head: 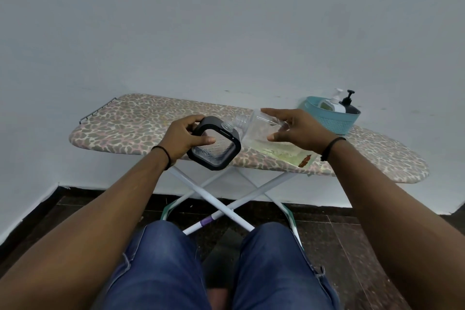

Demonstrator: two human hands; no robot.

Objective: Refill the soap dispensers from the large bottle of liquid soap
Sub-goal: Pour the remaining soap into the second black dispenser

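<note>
head view, seated person at an ironing board (141, 118) with a leopard-print cover, serving as the surface. the left hand (185, 137) holds a square soap dispenser (214, 150) (dark frame, clear textured walls), tilted with its open threaded neck toward the right; fingers curl over the top edge and the thumb lies across the clear front face, so this grip is closed around the dispenser. the right hand (299, 131) grips the large clear bottle (261, 131), tipped nearly on its side, its threaded mouth meeting the dispenser's neck; fingers spread over the upper side, thumb beneath. a small amount of pale yellowish liquid lies along the lower side of the bottle (whether any is flowing cannot be told). both containers are held just above the front middle of the surface. at the right far end stands a teal basket (329, 119) holding a white pump dispenser (336, 104) and a black pump dispenser (348, 104), side by side. both wrists wear dark bead bracelets.
</note>
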